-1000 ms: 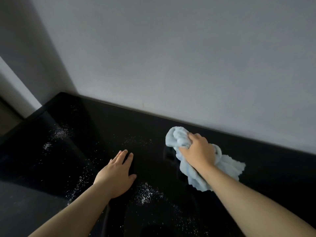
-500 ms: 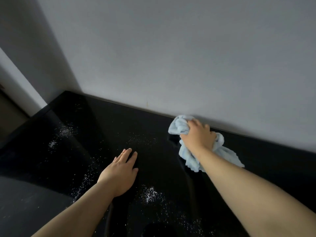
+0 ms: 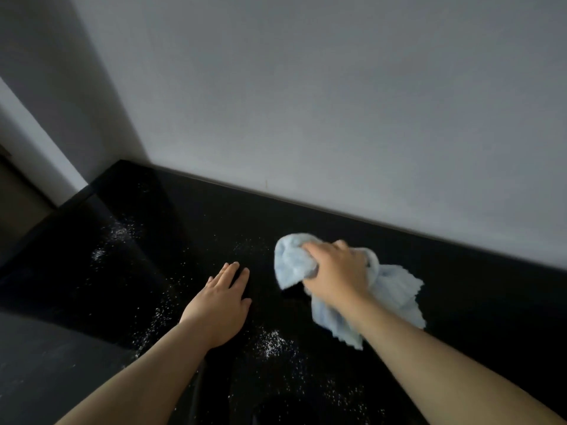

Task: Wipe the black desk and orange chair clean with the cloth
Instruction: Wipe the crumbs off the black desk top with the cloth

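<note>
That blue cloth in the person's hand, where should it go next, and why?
Probably a sweep toward the person: the right hand grips the cloth on the black desk, and the thickest white powder patch lies just nearer, between both arms. The left hand rests flat beside it.

We found no text, label, brand, number or sign that we could read anywhere in the view.

Cloth [image 3: 389, 289] on desk [image 3: 196, 216], right of powder [image 3: 271, 343].
</note>
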Motion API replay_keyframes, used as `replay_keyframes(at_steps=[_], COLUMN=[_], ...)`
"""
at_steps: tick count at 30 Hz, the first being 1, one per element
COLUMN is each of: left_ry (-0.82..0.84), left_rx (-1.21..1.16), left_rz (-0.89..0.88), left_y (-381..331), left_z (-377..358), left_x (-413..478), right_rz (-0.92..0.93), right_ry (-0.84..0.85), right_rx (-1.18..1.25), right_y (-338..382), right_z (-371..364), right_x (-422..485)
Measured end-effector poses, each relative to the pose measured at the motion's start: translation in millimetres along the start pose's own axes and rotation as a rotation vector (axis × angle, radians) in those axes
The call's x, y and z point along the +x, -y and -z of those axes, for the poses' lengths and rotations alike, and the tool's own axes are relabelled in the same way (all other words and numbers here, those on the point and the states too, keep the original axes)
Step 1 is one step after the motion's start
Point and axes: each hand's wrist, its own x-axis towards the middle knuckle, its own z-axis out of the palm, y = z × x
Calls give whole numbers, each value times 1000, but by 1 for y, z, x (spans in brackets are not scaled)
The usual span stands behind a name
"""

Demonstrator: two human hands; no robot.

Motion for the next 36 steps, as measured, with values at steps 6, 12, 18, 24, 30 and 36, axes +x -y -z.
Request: replay_keyframes(at_steps=[6,12,18,24,30,36], left_ry=[20,55,31,28,-1,5], left_rx=[-53,-28,-61,-132,-157,-184], left_rz=[39,19,35,68,76,75], left_y=[-9,-10,-17,-24,-27,-29], left_z=[4,-8,-17,-25,-32,-45], left_x=[-3,-16,-34,-60,-77,-100], right_rz=[287,-124,174,-247,-8,-449], right_ry=[257,16,254,115,524,63], right_rx=[189,10,215,-43,182,-34], right_y=[-15,-40,-23,-34,-7,-57], right_z=[13,22,32,58,49,59], right_x=[-51,-60,-115,-121,-160,-169])
